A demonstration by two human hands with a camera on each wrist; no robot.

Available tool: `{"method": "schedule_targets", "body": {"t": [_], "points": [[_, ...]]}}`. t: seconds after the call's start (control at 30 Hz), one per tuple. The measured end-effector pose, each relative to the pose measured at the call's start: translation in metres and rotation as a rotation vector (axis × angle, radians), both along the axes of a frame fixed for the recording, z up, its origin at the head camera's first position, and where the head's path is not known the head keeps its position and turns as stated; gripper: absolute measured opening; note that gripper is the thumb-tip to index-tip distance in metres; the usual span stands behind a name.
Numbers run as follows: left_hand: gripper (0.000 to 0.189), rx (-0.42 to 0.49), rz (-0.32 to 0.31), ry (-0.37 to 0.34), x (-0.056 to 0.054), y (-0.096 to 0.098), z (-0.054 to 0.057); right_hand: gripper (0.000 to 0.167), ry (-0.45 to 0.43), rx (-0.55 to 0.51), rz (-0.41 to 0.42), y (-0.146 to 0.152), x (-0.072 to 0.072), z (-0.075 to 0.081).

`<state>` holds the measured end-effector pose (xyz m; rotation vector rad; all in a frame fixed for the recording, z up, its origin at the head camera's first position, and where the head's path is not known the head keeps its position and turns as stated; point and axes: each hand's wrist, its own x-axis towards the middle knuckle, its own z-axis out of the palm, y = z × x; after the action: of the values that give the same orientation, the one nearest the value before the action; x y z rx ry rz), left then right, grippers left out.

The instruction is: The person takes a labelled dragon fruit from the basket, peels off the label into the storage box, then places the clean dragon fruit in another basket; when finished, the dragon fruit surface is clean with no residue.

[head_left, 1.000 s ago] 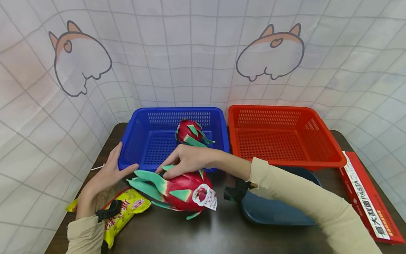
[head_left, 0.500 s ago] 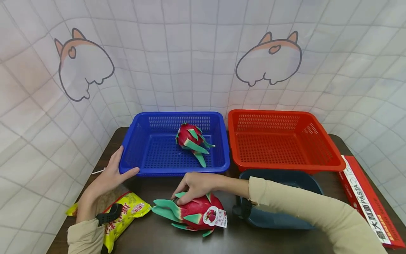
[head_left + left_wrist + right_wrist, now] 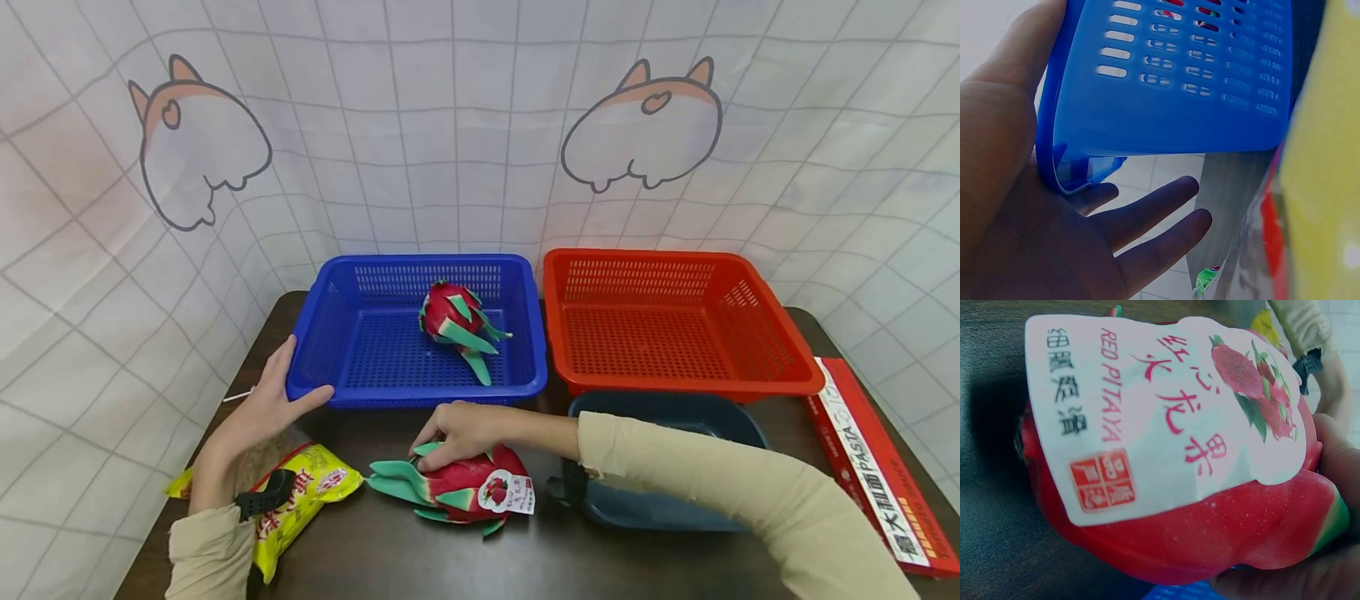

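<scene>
A red dragon fruit (image 3: pixel 472 487) with green leaf tips and a white label is in front of the blue basket (image 3: pixel 412 392). My right hand (image 3: pixel 468 433) grips it from above, with the leaf tips pointing left. In the right wrist view the label on the dragon fruit (image 3: pixel 1179 550) reads "RED PITAYA". Whether its underside touches the table cannot be told. A second dragon fruit (image 3: pixel 453 312) lies inside the blue basket, right of its middle. At that basket's front left corner rests my left hand (image 3: pixel 266 408), its fingers extended and the thumb apart, with the rim (image 3: pixel 1047 125) between.
Beside the blue basket stands a red basket (image 3: pixel 678 385). A dark blue tray (image 3: pixel 660 508) sits in front of it, partly beneath my right sleeve. The red pasta box (image 3: pixel 877 467) lies at the right edge. A yellow snack bag (image 3: pixel 300 500) lies under my left forearm on the dark table (image 3: pixel 420 567).
The right hand and its dragon fruit have moved right and away from the blue basket, uncovering the second dragon fruit's leaves. My left hand has kept its place at the corner.
</scene>
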<state>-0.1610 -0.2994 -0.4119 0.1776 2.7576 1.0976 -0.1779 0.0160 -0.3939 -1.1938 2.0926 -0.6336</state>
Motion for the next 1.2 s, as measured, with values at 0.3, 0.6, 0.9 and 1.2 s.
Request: {"method": "schedule_targets", "body": {"t": [0.3, 0.6, 0.9, 1.2], "points": [[0.104, -0.013, -0.001, -0.003, -0.003, 0.000, 0.000, 0.033, 0.179, 0.118, -0.091, -0.009, 0.010, 0.002], [0.104, -0.017, -0.004, -0.017, -0.005, 0.001, 0.002, 0.037, 0.293, 0.142, -0.173, -0.006, 0.016, 0.007], [0.098, -0.093, -0.029, 0.161, -0.002, 0.005, 0.004, 0.062, 0.264, 0.158, -0.188, 0.009, 0.024, 0.009], [0.068, 0.096, -0.521, 0.332, 0.032, 0.074, 0.044, 0.081, 0.239, 0.212, -0.184, 0.041, 0.028, 0.013]]}}
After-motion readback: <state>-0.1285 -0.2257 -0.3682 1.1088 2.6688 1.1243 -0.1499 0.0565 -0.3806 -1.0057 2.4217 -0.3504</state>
